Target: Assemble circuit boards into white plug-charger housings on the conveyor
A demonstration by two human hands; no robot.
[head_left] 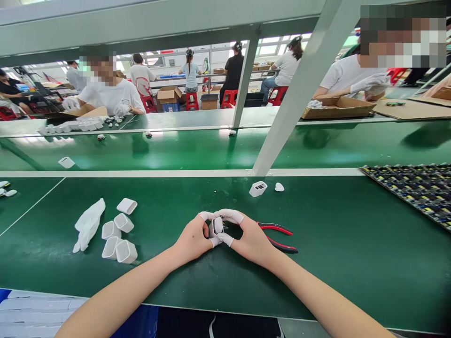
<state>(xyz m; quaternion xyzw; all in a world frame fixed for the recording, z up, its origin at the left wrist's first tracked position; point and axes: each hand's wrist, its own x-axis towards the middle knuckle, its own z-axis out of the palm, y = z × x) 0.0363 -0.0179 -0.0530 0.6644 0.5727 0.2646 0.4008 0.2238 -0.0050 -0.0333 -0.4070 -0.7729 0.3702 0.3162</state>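
Near the middle of the green table, my left hand (196, 238) and my right hand (244, 233) meet around a small white housing (213, 228). White finger covers are on the fingertips of both hands. A rounded white piece with thin metal prongs sits at the housing's right side, between the fingers of my right hand. Pliers with red and black handles (282, 229) lie just beyond my right hand, their jaws hidden by it. Further back are an oval white housing (258, 188) with dark slots and a small white piece (279, 187).
Several hollow white housings (126, 251) and a crumpled white glove (89, 224) lie at left. A tray of circuit boards (416, 190) is at the right edge. Behind a metal post (292, 89) runs a green belt (183, 152) with small parts; people sit beyond it.
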